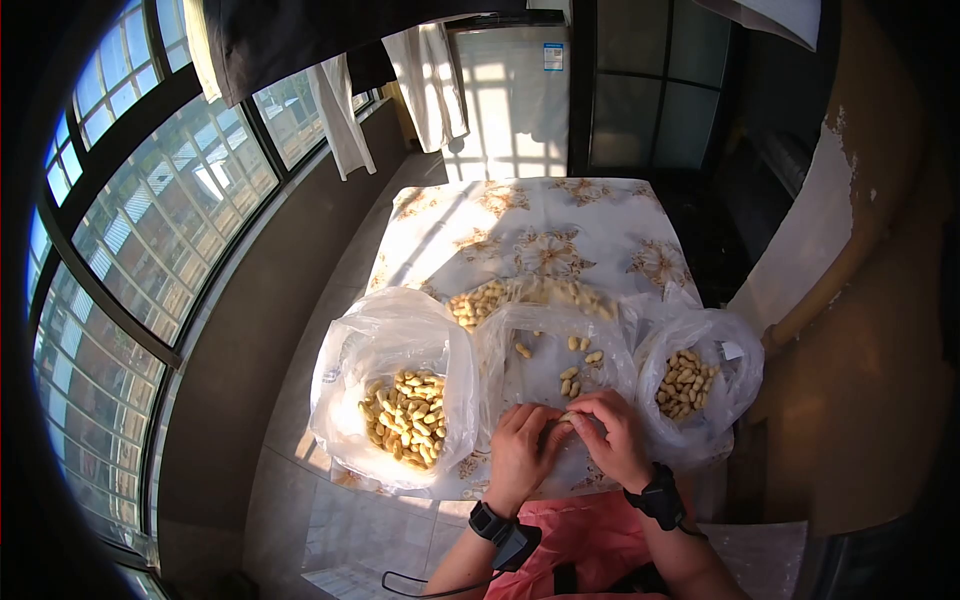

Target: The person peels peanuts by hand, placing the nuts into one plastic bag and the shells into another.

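My left hand (524,447) and my right hand (610,437) meet over the near edge of the middle plastic bag (500,350). Their fingertips pinch one peanut (567,417) between them. Several loose peanuts (569,386) lie in that bag just beyond my fingers. To the left, an open plastic bag (340,360) holds a large heap of peanuts (405,415). A smaller open bag (738,390) on the right holds another heap of peanuts (685,384). More peanuts (480,302) lie behind the middle bag, partly under clear plastic.
The bags stand on a table with a flowered cloth (540,220). Barred windows (180,210) run along the left wall. A light-coloured cabinet (512,100) and a dark framed door (655,85) are beyond the table. Clothes (425,85) hang above the far left side.
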`<state>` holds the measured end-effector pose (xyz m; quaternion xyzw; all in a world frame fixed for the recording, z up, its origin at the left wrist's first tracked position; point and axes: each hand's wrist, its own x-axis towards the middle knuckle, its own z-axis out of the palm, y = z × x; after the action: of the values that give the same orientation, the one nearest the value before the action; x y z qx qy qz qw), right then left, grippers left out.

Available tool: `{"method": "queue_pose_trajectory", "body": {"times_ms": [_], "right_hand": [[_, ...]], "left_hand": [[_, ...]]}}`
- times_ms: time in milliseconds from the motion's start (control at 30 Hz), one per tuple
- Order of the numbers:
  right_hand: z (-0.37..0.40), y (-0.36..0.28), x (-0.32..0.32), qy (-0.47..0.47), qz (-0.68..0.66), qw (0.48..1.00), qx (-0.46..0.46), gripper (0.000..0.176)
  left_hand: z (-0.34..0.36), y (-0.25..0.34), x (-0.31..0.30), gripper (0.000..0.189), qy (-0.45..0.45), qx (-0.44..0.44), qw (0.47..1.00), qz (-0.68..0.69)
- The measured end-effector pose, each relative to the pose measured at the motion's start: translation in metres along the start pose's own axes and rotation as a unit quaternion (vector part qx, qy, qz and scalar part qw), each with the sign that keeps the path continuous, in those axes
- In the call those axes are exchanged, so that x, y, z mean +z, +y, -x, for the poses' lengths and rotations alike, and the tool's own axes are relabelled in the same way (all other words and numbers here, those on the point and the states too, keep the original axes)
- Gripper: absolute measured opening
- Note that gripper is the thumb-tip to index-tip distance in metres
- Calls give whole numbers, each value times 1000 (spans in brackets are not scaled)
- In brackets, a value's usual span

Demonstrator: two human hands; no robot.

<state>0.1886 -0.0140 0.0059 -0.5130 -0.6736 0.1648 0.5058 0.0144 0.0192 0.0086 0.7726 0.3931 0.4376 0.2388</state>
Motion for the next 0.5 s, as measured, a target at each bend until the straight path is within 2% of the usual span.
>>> {"method": "queue_pose_trajectory", "body": {"times_ms": [500], "right_hand": [[0,0,0,2,0,1000,0,13]], "left_hand": [[0,-1,1,21,5,3,1000,-1]]}}
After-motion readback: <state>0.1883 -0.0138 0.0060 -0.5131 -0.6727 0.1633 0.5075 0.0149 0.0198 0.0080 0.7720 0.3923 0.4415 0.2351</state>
